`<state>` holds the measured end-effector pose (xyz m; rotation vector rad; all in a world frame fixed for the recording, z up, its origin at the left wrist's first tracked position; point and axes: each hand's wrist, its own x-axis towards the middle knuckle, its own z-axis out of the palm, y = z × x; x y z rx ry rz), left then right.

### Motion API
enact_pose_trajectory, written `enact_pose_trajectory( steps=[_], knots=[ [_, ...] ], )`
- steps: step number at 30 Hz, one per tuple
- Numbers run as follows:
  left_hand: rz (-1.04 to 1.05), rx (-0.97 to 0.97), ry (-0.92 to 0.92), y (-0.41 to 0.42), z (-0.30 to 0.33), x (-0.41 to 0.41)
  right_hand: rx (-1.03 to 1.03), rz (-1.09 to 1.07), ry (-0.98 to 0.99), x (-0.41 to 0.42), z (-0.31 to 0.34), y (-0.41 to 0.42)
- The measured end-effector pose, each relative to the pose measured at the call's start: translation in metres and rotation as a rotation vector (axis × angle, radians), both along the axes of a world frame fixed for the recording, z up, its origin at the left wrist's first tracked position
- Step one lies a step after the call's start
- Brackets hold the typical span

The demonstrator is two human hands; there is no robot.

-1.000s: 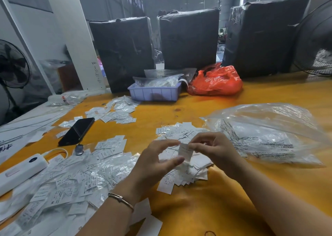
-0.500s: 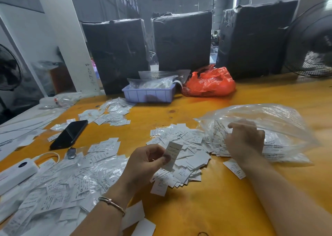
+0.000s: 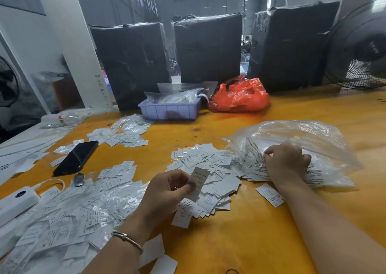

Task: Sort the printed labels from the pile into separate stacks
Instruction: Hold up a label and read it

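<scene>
Orange tabletop [image 3: 240, 242] fills most of my view, littered with white paper slips. At the middle of it my left hand [image 3: 165, 192] pinches a single label [image 3: 198, 183] between thumb and curled fingers, holding it upright just above the near edge of the central pile of labels [image 3: 208, 169] — its printed face is turned toward me, though the text is too small to read. My right hand [image 3: 287, 163] rests at the mouth of the clear plastic bag [image 3: 302, 140] to the right of that pile, fingers curled down onto labels lying at the bag's opening; I cannot tell whether they actually have hold of one. One loose label [image 3: 270, 194] lies apart on the table beside my right forearm. To the left spreads a larger heap of labels mixed with clear wrappers [image 3: 69, 221], and beyond it a smaller stack [image 3: 119, 172] sits near a black phone [image 3: 76, 157] lying face up. A white device [image 3: 16, 200] with a cord rests at the left edge. Farther back another scatter of labels [image 3: 125, 133] lies in front of a lavender tray [image 3: 169, 110] holding plastic bags, with an orange-red bag [image 3: 240, 96] just beside it. Three black-wrapped bundles [image 3: 206, 48] stand along the far edge — a fan [image 3: 359, 48] at the right.
</scene>
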<state>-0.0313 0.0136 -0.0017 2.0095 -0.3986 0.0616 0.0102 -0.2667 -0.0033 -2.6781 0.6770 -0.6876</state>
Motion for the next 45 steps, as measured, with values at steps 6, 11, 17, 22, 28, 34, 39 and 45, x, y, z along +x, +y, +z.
enact_pose_trajectory(
  steps=[6, 11, 17, 22, 28, 34, 39, 45],
  knots=[
    [-0.002, -0.002, 0.012, -0.001, 0.001, 0.000, 0.043, 0.033, -0.317, 0.001, -0.001, 0.001],
    [-0.014, -0.016, 0.029, 0.000, 0.002, 0.000, 0.789, 0.283, -0.503, -0.014, 0.013, 0.026],
    [-0.152, -0.218, 0.138, 0.003, 0.007, 0.000, 1.327, 0.755, -0.104, -0.028, 0.018, 0.062],
    [-0.259, -0.273, 0.250, 0.000, 0.006, -0.002, 1.248, 0.907, -0.122, -0.039, 0.015, 0.077],
    [-0.240, -0.236, 0.189, -0.005, 0.006, -0.005, 1.021, 1.016, -0.167, -0.047, 0.011, 0.093],
    [-0.168, -0.300, 0.123, -0.005, 0.006, -0.003, 1.014, 1.008, -0.120, -0.044, 0.009, 0.092],
    [-0.107, -0.386, 0.094, 0.000, 0.012, -0.003, 1.250, 0.996, 0.015, -0.040, 0.016, 0.080],
    [-0.160, -0.318, 0.140, 0.003, 0.012, -0.004, 1.231, 0.978, 0.248, -0.043, 0.024, 0.074]
  ],
)
